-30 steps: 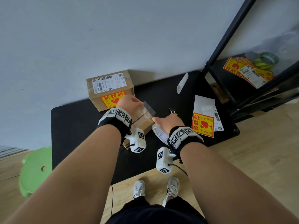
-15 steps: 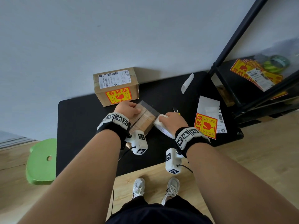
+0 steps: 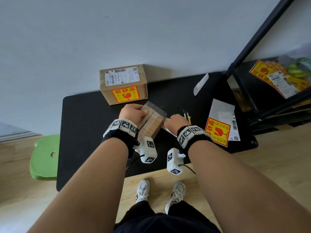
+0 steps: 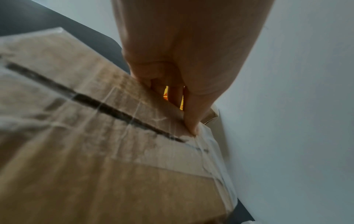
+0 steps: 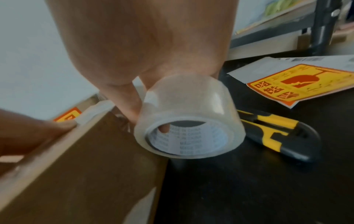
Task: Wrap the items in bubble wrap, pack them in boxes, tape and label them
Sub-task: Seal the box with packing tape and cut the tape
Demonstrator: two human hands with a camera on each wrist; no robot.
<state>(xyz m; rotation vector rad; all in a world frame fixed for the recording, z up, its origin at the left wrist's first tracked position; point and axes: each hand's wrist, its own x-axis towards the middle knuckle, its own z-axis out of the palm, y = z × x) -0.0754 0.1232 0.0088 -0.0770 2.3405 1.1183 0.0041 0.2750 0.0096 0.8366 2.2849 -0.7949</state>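
Note:
A small brown cardboard box (image 3: pixel 152 125) stands on the black table (image 3: pixel 84 132), with clear tape laid over the seam of its top flaps (image 4: pixel 118 115). My left hand (image 3: pixel 134 113) grips the box's far left edge, fingers curled over the side and thumb (image 4: pixel 191 115) pressing on the tape. At the box's right side, my right hand (image 3: pixel 176 121) holds a roll of clear tape (image 5: pixel 189 121), one finger through its core. The roll sits against the box's upper right corner (image 5: pixel 86 159).
A sealed, labelled box (image 3: pixel 123 84) stands against the wall behind. A yellow-black utility knife (image 5: pixel 277 131) lies right of the roll. Further right are a fragile sticker (image 3: pixel 218 131), label sheets, a white backing strip (image 3: pixel 201 84) and a black shelf rack (image 3: pixel 252 64). A green stool (image 3: pixel 45 157) is left.
My right hand has carried the tape roll from the box's near side up along its right side. My left hand and the small box now sit a little nearer than the labelled box.

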